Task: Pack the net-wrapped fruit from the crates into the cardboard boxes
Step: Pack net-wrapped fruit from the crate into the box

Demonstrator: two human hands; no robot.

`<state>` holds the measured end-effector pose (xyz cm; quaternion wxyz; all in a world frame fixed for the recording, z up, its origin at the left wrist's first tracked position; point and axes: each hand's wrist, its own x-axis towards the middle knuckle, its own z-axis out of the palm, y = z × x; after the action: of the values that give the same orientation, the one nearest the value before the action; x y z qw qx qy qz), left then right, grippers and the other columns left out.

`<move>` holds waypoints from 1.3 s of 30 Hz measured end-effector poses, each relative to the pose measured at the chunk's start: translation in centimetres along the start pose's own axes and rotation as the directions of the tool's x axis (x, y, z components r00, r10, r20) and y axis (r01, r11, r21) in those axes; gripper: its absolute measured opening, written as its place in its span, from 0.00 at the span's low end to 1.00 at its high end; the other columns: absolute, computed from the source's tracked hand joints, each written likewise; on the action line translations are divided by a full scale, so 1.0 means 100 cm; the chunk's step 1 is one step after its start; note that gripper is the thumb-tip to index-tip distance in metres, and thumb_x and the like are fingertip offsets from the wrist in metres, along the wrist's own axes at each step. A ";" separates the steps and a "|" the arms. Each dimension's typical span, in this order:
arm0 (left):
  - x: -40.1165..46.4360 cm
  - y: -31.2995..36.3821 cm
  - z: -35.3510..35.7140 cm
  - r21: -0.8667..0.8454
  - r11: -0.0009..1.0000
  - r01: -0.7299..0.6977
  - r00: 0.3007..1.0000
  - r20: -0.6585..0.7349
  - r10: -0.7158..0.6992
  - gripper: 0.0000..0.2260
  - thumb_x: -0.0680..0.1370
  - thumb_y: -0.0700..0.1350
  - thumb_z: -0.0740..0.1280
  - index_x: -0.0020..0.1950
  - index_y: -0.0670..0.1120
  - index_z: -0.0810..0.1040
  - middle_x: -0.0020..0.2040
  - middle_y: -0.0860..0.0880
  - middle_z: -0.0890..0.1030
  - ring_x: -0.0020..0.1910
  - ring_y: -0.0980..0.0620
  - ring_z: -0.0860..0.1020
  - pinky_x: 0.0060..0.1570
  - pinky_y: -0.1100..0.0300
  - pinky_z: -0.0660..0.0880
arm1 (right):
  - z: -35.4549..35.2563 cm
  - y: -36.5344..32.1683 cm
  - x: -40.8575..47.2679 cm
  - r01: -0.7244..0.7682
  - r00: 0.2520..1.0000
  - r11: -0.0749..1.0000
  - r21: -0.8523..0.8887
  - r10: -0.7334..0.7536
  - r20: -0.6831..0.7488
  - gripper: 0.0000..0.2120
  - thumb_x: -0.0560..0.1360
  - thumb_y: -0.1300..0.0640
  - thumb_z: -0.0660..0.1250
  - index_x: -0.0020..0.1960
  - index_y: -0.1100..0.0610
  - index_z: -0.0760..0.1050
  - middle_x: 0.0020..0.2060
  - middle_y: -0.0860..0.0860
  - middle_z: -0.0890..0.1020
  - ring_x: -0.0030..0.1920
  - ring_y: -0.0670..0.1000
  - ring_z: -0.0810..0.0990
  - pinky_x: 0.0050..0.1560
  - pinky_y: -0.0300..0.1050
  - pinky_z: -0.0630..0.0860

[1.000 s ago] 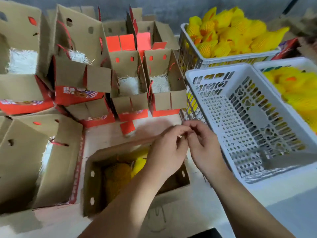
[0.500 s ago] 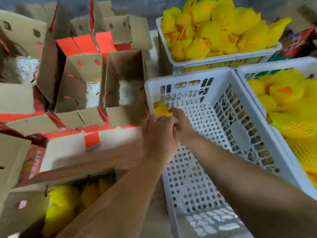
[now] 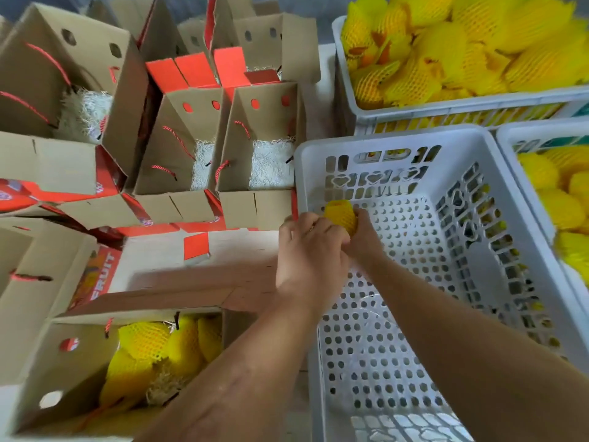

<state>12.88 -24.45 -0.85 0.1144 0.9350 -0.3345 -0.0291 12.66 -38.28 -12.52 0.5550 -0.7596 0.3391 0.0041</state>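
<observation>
Hands meet at the near-left corner of a white perforated crate, seen from above by a head camera. Both bare forearms reach in from the bottom edge. The left hand has its fingers curled over the lower part of a small yellow foam net, knuckles up. The right hand grips the same net from the right side, its thumb pressed against the mesh; most of its fingers are hidden behind the left hand. The net stands just inside the crate's left wall, with its open end pointing up and away. Whether fruit is inside it cannot be told.

Apart from the net and the hands, only the crate's bare, hole-punched floor shows. Behind it, a second crate is heaped with yellow net-wrapped fruit. A third crate at the right edge also holds wrapped fruit.

To the left, several open cardboard boxes with red flaps and red cord handles stand close together; two of them just left of the crate show white shredded padding at the bottom. At the lower left, nearest the person, one box already holds several net-wrapped fruit on pale shredded filler.
</observation>
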 end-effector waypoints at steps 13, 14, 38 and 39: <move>-0.058 -0.010 -0.025 -0.812 0.560 -0.164 0.981 -0.192 0.009 0.21 0.85 0.53 0.62 0.79 0.56 0.65 0.72 0.55 0.75 0.68 0.60 0.74 0.66 0.55 0.75 | -0.044 -0.104 -0.162 0.155 0.987 0.912 0.380 -0.159 -0.022 0.21 0.76 0.51 0.74 0.66 0.52 0.73 0.52 0.52 0.86 0.50 0.53 0.86 0.51 0.51 0.83; -0.073 -0.017 -0.035 -0.853 0.491 -0.178 0.978 -0.206 -0.003 0.20 0.86 0.53 0.62 0.78 0.59 0.65 0.68 0.56 0.79 0.64 0.60 0.79 0.60 0.59 0.78 | -0.034 -0.115 -0.178 0.183 0.982 0.918 0.351 -0.184 -0.031 0.21 0.76 0.50 0.75 0.65 0.51 0.73 0.53 0.53 0.86 0.51 0.54 0.86 0.53 0.53 0.83; -0.254 -0.305 -0.062 -0.086 0.987 0.138 0.918 0.384 -0.095 0.14 0.84 0.52 0.56 0.54 0.52 0.81 0.50 0.51 0.84 0.50 0.45 0.82 0.43 0.58 0.69 | 0.249 -0.113 -0.258 0.068 0.868 0.674 -0.735 0.323 0.376 0.29 0.74 0.33 0.66 0.70 0.44 0.64 0.62 0.49 0.74 0.65 0.56 0.75 0.59 0.46 0.70; -0.253 -0.304 -0.057 -0.128 0.977 0.173 0.890 0.445 -0.099 0.16 0.84 0.53 0.54 0.53 0.51 0.80 0.50 0.50 0.84 0.50 0.44 0.81 0.44 0.56 0.72 | 0.251 -0.116 -0.255 0.179 0.872 0.612 -0.770 0.264 0.413 0.20 0.77 0.36 0.64 0.64 0.43 0.65 0.60 0.49 0.72 0.66 0.56 0.73 0.57 0.46 0.67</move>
<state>12.85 15.42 -2.96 0.1109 0.9133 -0.2815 -0.2728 8.39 -2.21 -2.67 0.2297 -0.8892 0.1691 0.3578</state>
